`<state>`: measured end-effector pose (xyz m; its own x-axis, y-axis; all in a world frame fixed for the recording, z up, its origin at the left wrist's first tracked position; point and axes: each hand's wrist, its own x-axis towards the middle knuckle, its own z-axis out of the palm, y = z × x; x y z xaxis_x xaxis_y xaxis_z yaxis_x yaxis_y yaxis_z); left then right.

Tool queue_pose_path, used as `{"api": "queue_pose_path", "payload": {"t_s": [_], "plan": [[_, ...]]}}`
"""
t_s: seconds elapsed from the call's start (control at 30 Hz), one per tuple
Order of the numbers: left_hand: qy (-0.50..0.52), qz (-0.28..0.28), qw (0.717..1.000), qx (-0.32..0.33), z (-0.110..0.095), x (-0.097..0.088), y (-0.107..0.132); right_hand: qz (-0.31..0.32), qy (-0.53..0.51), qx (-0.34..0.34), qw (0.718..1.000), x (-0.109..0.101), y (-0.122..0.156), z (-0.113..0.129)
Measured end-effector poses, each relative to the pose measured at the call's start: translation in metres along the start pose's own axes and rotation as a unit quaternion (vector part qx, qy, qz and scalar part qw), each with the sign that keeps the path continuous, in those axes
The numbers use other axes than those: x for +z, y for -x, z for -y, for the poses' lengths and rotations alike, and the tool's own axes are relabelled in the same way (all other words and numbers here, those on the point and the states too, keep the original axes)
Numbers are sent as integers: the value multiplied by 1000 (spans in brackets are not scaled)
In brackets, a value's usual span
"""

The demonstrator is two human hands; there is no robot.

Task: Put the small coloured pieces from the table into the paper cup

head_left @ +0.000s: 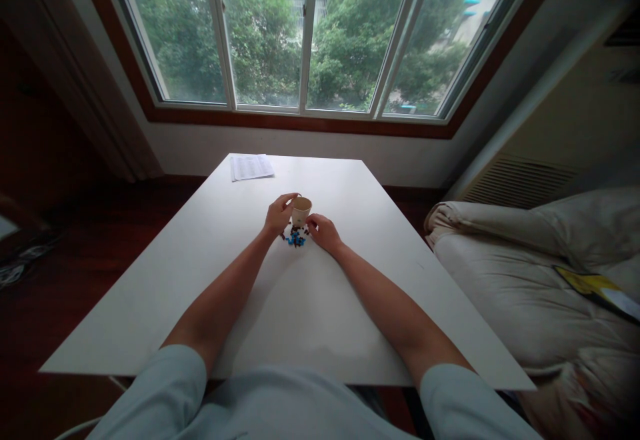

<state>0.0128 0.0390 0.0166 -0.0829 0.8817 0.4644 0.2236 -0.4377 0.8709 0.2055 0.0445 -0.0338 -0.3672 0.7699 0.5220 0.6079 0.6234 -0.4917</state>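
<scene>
My left hand (281,213) is wrapped round the left side of a paper cup (301,213), which is tan and stands upright with its mouth facing up. Just below the cup, a small heap of blue and dark brown beads (295,239) lies on the white table (300,307). My right hand (323,232) rests on the table at the right of the cup and the beads. Its fingers are curled and pressed together near a few dark beads; what they hold, if anything, is too small to name. The cup's inside shows only brown wall.
Printed paper sheets (251,167) lie at the table's far left corner. Beyond the table is a wall with a wide window (305,40). A beige sofa (500,287) stands to the right, with a yellow and black item (590,285) on it.
</scene>
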Motion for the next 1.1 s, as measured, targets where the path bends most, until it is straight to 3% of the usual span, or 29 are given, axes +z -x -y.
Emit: {"api": "queue_pose_path", "payload": {"t_s": [0.13, 0.23, 0.4, 0.57, 0.67, 0.77, 0.97, 1.1], "plan": [[8, -32, 999, -20, 5, -6, -3, -21, -9, -19, 1000, -7, 1, 6], [-9, -23, 999, -34, 7, -18, -6, -80, -8, -8, 997, -13, 1, 11], [-126, 77, 989, -18, 6, -47, -11, -181, -6, 19, 983, -21, -2, 14], [-235, 224, 946, -7, 5, -62, -10, -214, -38, 37, 975, -25, -7, 17], [-253, 300, 919, -13, 7, -58, -8, -208, -60, 54, 975, -25, -10, 23], [-257, 336, 906, -8, 12, -50, -4, -194, -82, 58, 976, -24, -15, 29], [-242, 301, 922, -27, 21, -41, 3, -162, -125, 56, 977, -20, -26, 33], [-348, 368, 862, -5, 20, -40, 5, -126, -166, 70, 975, -19, -32, 32]]}}
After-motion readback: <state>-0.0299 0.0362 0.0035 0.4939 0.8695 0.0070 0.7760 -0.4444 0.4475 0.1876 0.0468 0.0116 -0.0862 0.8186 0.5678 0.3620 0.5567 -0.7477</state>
